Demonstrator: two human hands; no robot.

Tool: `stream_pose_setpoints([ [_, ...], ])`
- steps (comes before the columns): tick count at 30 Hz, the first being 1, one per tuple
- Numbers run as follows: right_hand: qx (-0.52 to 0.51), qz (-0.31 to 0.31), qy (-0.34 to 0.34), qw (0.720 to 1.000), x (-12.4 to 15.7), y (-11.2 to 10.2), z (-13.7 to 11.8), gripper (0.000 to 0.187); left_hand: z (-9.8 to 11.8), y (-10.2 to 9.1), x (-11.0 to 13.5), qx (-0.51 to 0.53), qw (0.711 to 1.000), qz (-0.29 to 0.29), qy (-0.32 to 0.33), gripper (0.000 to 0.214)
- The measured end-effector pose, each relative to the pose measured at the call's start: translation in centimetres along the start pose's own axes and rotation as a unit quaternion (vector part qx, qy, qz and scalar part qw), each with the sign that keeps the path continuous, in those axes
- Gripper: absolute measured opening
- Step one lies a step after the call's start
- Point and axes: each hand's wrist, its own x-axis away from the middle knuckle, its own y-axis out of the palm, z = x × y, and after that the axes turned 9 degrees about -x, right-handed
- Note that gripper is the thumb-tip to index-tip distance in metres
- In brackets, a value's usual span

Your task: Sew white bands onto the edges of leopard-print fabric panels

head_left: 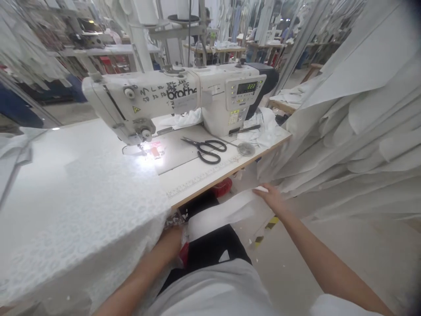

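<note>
White strip (223, 215), pinched by right hand (267, 195), left hand (175, 237) near, grip unclear

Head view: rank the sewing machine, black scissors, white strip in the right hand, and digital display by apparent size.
1. Sewing machine
2. White strip, nearer the camera
3. Black scissors
4. Digital display

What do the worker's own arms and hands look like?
The left forearm and right forearm are bare, without visible cables or markings. The right hand wears no glove; the left hand is too obscured to judge. White fabric near the right forearm may be a sleeve.
</note>
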Motion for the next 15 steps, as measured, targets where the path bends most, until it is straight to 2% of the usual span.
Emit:
stream_pose_setpoints([
  [2,0.000,-0.039,-0.040,0.998,1.4,0.3,-3.7,0.016,3.0,-0.8,0.4,0.003,0.999,-0.017,0.033,0.026],
  [4,-0.001,-0.131,-0.103,0.986,3.2,1.0,-8.0,0.009,6.6,-2.5,0.8,0.017,0.997,0.002,0.077,0.054],
  [5,-0.002,-0.199,-0.147,0.969,4.2,1.5,-10.1,0.005,8.4,-3.6,1.0,0.031,0.993,0.037,0.105,0.064],
  [6,-0.001,-0.289,-0.229,0.929,5.1,2.1,-12.1,0.007,10.0,-4.9,1.2,0.046,0.989,0.064,0.122,0.067],
  [7,-0.010,-0.332,-0.294,0.896,6.0,2.8,-14.0,0.009,11.4,-6.4,1.4,0.066,0.986,0.073,0.131,0.058],
  [9,-0.066,-0.321,-0.364,0.872,7.5,4.6,-16.9,0.008,13.3,-9.6,1.9,0.115,0.980,0.075,0.143,0.027],
  [11,-0.164,-0.297,-0.316,0.886,8.9,6.9,-18.4,0.027,13.9,-13.0,2.4,0.162,0.970,0.103,0.149,0.016],
  [12,-0.207,-0.323,-0.258,0.887,9.6,8.1,-18.6,0.033,13.7,-14.7,2.6,0.183,0.963,0.136,0.144,0.014],
  [13,-0.236,-0.379,-0.183,0.876,10.4,9.4,-18.5,0.034,13.2,-16.2,2.7,0.203,0.954,0.174,0.134,0.012],
  [15,-0.247,-0.515,-0.033,0.820,12.2,11.8,-17.4,0.027,11.4,-18.8,2.4,0.240,0.938,0.233,0.091,0.009],
])
